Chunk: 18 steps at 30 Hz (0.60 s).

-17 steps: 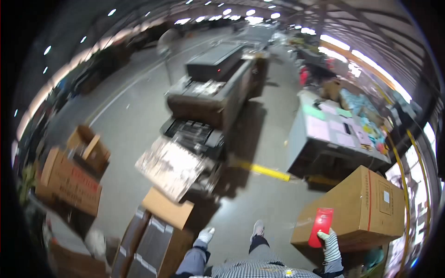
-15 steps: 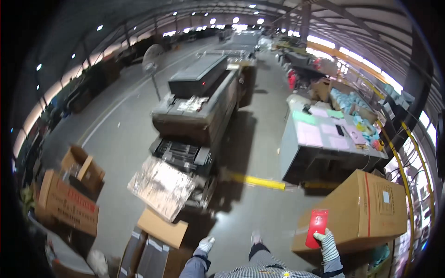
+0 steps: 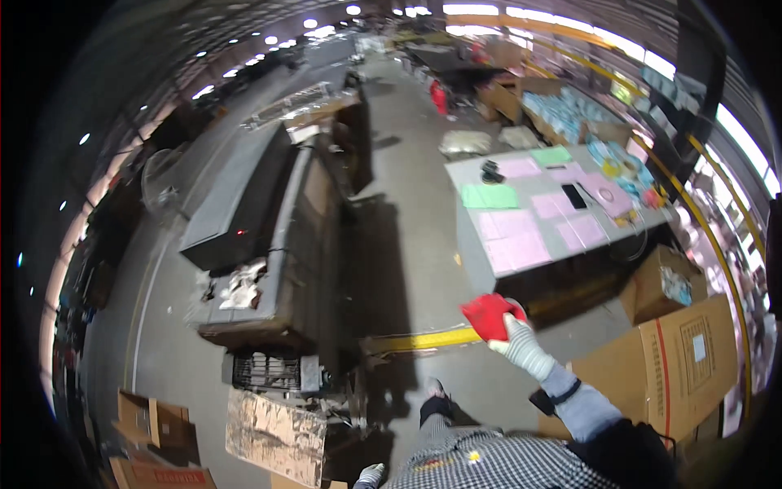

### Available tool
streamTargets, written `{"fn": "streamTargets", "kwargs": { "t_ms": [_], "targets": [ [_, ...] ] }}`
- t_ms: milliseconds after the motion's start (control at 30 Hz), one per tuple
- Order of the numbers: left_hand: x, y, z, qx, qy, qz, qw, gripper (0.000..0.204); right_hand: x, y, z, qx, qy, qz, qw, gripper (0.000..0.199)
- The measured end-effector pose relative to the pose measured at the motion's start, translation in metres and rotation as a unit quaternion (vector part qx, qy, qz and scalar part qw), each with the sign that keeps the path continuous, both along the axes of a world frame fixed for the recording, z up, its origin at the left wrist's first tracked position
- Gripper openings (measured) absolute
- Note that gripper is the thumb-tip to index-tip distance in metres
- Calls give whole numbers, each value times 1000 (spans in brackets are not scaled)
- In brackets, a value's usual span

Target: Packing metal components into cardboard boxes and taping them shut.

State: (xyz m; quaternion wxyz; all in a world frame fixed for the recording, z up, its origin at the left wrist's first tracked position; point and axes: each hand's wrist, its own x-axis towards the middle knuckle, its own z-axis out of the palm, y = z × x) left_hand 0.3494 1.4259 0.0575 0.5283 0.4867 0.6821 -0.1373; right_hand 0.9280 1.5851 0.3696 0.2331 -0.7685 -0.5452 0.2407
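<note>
My right hand (image 3: 521, 346), in a pale striped glove, reaches forward and is closed on a red packet (image 3: 487, 316). The packet is flat and blurred, tilted in my fingers, just in front of the table's near edge. My left hand (image 3: 372, 474), also gloved, hangs low at the bottom edge beside my leg. Its fingers are small and blurred, and nothing shows in it. Ahead on the right stands a grey table (image 3: 476, 173) with pink sheets (image 3: 513, 240), green sheets (image 3: 489, 196) and a black phone (image 3: 573, 196) on top.
A long dark machine (image 3: 305, 236) with a worn board (image 3: 275, 436) at its near end runs along the left. A large cardboard box (image 3: 692, 359) stands at my right, with a smaller open box (image 3: 664, 281) behind it. Yellow tape (image 3: 423, 341) crosses the floor.
My right hand has reached forward and left with the red packet, away from the large box. The view has turned right, and the table is closer. My left hand has dropped lower in view.
</note>
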Motion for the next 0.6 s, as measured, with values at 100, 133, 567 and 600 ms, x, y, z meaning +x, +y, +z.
{"fn": "streamTargets", "kwargs": {
  "t_ms": [100,133,567,600],
  "targets": [
    [17,94,5,-31,20,-75,996,53,22,60,-26,90,-177,-1,980,79],
    [21,121,8,-37,28,-84,995,55,27,74,-25,86,-176,-6,981,79],
    [200,446,126,216,-120,156,956,42,47,383,-42,177,-47,176,967,69],
    [203,451,132,229,-128,196,945,40,36,422,-44,215,-22,211,953,70]
  ]
}}
